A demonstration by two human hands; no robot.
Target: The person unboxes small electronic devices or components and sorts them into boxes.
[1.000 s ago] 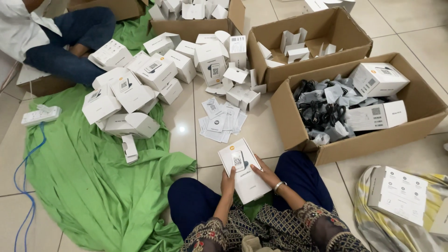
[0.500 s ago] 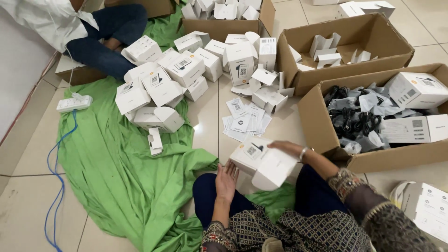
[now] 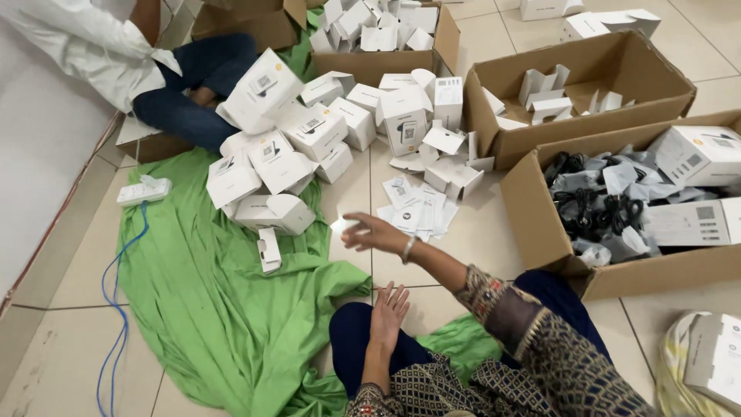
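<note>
The right hand [image 3: 369, 232] is stretching out over the tiled floor with its fingers spread loosely apart and nothing between them, hanging just beside a pile of white cardboard product boxes [image 3: 282, 154] that is lying partly on a crumpled green cloth [image 3: 193, 301]. The nearest of these, a white box with an open flap [image 3: 276, 212], is resting at the pile's near edge, a little to the left of the fingertips. Just past the hand, a loose stack of small white paper leaflets [image 3: 417, 208] is lying on the tiles. The left hand [image 3: 388, 309] is resting low by the dark blue trouser knee, palm up, fingers open and slightly fanned, also empty.

Further out, on the right, a brown cardboard carton [image 3: 540, 224] is holding black cables in grey bags and two white boxes. Behind it a second brown carton [image 3: 494, 131] is holding white folded card inserts, and a third [image 3: 370, 62] at the top is full of the same. At the left, a white power strip [image 3: 143, 190] with a blue cord is lying by the cloth. Another person in a white shirt and dark jeans [image 3: 185, 85] is sitting at the top left.
</note>
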